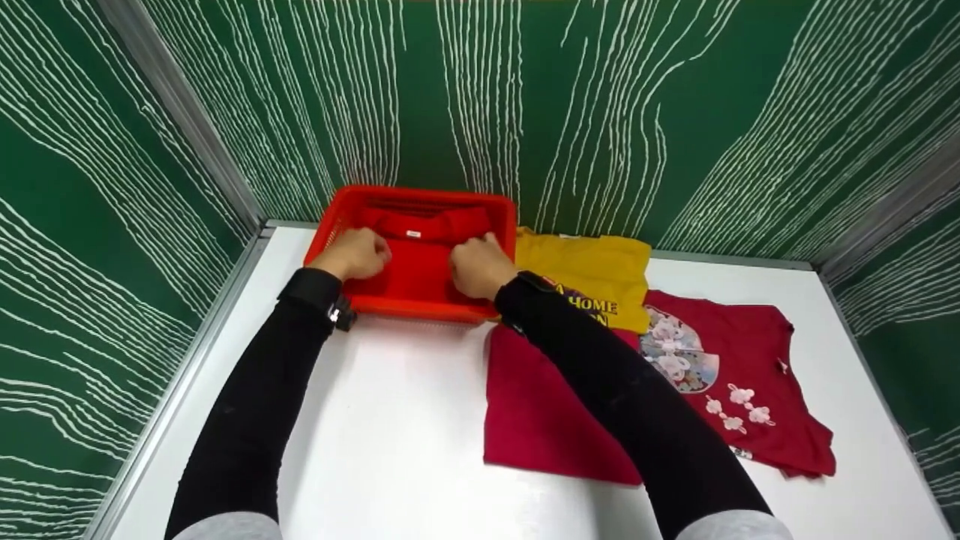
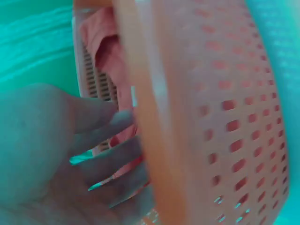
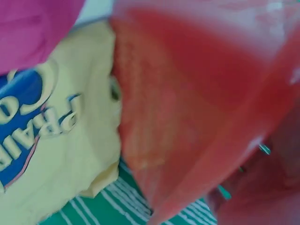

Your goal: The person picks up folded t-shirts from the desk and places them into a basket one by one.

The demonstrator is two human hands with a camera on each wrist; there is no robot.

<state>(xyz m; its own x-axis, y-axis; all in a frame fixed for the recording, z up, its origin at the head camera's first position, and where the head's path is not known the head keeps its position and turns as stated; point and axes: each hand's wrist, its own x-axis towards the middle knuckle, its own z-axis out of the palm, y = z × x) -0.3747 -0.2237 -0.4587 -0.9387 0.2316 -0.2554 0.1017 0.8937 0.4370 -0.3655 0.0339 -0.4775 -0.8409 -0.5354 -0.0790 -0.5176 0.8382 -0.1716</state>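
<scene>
While at 1 basket (image 1: 420, 307) with 1 garment (image 1: 416, 264), 1 left hand (image 1: 355, 253) loose-fingered, 1 right hand (image 1: 478, 266), grip unclear.

Loaded white tabletop (image 1: 405, 420)
A red plastic basket (image 1: 420, 306) sits near the back edge; to its right lie a lettered yellow shirt (image 1: 589, 262), crimson garment (image 1: 551, 412) and maroon floral-print top (image 1: 757, 337).

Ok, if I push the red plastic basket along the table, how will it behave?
The red plastic basket is probably light for its size, given its perforated walls. Its broad rim suggests it should mostly keep its shape. Being wide and low, it will likely slide rather than tip on the smooth-looking white tabletop.
</scene>
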